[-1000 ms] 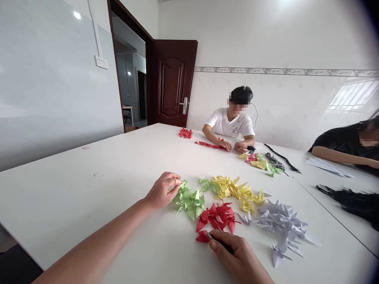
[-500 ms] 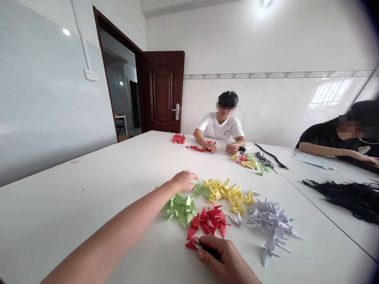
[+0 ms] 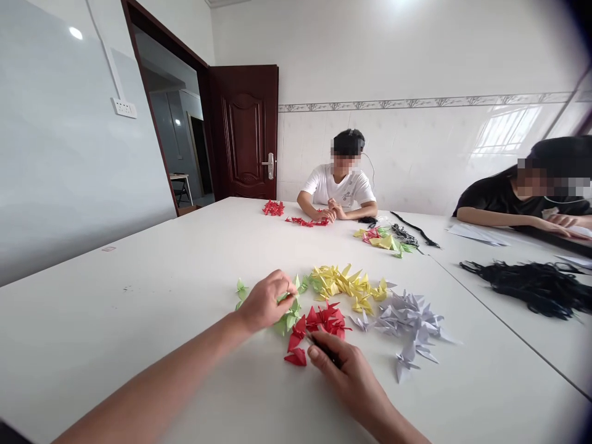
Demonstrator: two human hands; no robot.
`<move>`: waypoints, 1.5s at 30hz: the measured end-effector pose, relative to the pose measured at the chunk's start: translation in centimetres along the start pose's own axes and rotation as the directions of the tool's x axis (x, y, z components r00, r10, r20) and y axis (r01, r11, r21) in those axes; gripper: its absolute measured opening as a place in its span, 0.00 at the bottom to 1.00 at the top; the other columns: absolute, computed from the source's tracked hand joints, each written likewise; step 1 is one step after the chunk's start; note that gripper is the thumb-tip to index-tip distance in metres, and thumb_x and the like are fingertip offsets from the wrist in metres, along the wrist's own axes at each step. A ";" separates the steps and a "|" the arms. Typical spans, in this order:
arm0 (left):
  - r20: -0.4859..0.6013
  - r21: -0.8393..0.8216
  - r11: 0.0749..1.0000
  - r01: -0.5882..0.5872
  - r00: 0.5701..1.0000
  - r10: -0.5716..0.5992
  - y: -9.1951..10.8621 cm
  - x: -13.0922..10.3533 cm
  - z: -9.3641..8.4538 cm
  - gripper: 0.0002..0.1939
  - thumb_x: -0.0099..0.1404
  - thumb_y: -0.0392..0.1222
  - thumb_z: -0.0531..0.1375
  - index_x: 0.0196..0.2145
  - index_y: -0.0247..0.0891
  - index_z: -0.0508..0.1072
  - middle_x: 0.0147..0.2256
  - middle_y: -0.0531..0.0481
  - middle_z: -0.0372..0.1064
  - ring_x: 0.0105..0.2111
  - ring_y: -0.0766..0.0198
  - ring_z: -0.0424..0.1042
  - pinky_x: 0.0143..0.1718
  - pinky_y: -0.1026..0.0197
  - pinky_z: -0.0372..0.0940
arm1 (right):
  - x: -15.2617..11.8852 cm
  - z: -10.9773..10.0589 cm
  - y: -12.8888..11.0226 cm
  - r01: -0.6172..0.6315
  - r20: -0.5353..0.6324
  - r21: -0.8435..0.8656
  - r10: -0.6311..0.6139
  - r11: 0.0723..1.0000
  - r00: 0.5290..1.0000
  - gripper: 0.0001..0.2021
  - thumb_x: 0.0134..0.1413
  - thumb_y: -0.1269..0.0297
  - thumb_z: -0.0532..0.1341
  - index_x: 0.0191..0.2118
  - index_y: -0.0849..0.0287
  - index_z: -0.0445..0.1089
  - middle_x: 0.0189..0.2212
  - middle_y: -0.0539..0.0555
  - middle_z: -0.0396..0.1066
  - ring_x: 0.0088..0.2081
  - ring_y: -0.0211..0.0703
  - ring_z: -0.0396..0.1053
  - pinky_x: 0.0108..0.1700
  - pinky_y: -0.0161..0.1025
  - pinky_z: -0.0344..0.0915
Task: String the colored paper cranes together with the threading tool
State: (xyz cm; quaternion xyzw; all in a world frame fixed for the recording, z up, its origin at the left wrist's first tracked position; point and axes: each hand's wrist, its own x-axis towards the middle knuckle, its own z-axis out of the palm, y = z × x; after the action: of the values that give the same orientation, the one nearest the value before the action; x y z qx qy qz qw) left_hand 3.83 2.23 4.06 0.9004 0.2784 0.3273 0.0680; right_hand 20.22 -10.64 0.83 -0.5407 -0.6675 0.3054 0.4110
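Note:
My left hand (image 3: 269,300) is over the light green paper cranes (image 3: 289,319), its thumb and fingers pinched together. What lies between the fingertips is too small and hidden to make out. My right hand (image 3: 345,373) is closed around a slim black-handled tool (image 3: 326,349), whose thin tip points at the red paper cranes (image 3: 327,319). One red crane (image 3: 296,357) lies apart, just left of the right thumb. Yellow paper cranes (image 3: 342,282) form a heap behind the red ones, and white paper cranes (image 3: 411,317) spread to the right.
Across the white table (image 3: 185,259), a person in a white shirt (image 3: 340,188) handles more red cranes (image 3: 308,221). A person in black (image 3: 531,197) leans over papers at the right. A black cord bundle (image 3: 531,287) lies nearby, beyond the table seam.
My left hand has come back toward me and left, from beyond the green cranes to above them. The right hand still grips the black-handled tool. The view has shifted slightly.

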 end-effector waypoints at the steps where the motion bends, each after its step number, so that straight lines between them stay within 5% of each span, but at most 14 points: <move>1: -0.049 -0.050 0.997 -0.055 0.997 0.053 0.5 -1.2 0.0 0.06 0.58 0.29 0.53 0.31 0.37 0.68 0.33 0.50 0.65 0.34 0.67 0.68 0.36 0.65 0.64 | -0.1 0.0 0.1 0.002 -0.031 -0.002 -0.002 1.000 1.000 0.18 0.57 0.52 0.52 0.40 0.61 0.70 0.26 0.52 0.67 0.26 0.38 0.61 0.27 0.31 0.58; 8: -0.091 -0.178 0.949 -0.260 0.965 0.247 1.7 -4.6 1.0 0.23 0.60 0.28 0.52 0.52 0.41 0.55 0.33 0.50 0.63 0.33 0.65 0.65 0.33 0.63 0.65 | -0.3 0.0 0.2 0.029 -0.062 -0.046 -0.032 0.999 0.998 0.20 0.58 0.51 0.51 0.44 0.62 0.70 0.26 0.53 0.70 0.26 0.39 0.65 0.26 0.32 0.61; 16: -0.089 -0.197 0.926 -0.323 0.946 0.311 2.0 -4.6 1.1 0.30 0.59 0.26 0.52 0.56 0.44 0.49 0.31 0.50 0.63 0.30 0.66 0.63 0.30 0.65 0.63 | -0.1 -0.1 0.1 0.064 -0.010 -0.104 -0.066 0.993 0.998 0.16 0.58 0.54 0.52 0.40 0.58 0.72 0.29 0.52 0.72 0.33 0.42 0.69 0.33 0.31 0.64; 25: -0.136 -0.213 0.948 -0.238 0.968 0.213 2.0 -4.5 1.3 0.29 0.56 0.27 0.52 0.54 0.41 0.54 0.31 0.50 0.65 0.31 0.65 0.63 0.31 0.64 0.64 | 0.2 -0.2 0.2 0.071 0.024 -0.141 -0.068 0.988 0.997 0.16 0.58 0.53 0.52 0.40 0.55 0.73 0.27 0.49 0.73 0.27 0.38 0.68 0.30 0.29 0.63; 36: -0.163 -0.193 0.960 -0.202 0.972 0.171 0.8 -4.1 1.4 0.25 0.58 0.27 0.52 0.53 0.40 0.58 0.30 0.51 0.65 0.32 0.65 0.65 0.37 0.61 0.66 | 0.3 -0.5 0.7 -0.067 0.072 -0.169 0.080 0.983 0.994 0.21 0.57 0.50 0.51 0.44 0.61 0.71 0.34 0.55 0.73 0.37 0.45 0.69 0.36 0.33 0.65; 45: -0.250 -0.186 0.977 -0.107 0.966 0.058 -1.3 -3.6 1.4 0.27 0.61 0.27 0.52 0.55 0.44 0.54 0.46 0.44 0.58 0.39 0.65 0.65 0.36 0.62 0.68 | 0.4 -0.9 0.9 -0.064 0.105 -0.193 0.086 0.979 0.991 0.20 0.56 0.50 0.51 0.39 0.59 0.72 0.30 0.53 0.73 0.34 0.46 0.69 0.32 0.34 0.65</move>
State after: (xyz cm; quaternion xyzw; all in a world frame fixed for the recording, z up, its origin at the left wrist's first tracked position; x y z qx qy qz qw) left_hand 1.81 1.46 0.63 0.8531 0.2127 0.4638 0.1090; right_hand 21.39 -10.11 0.60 -0.5838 -0.6948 0.2861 0.3075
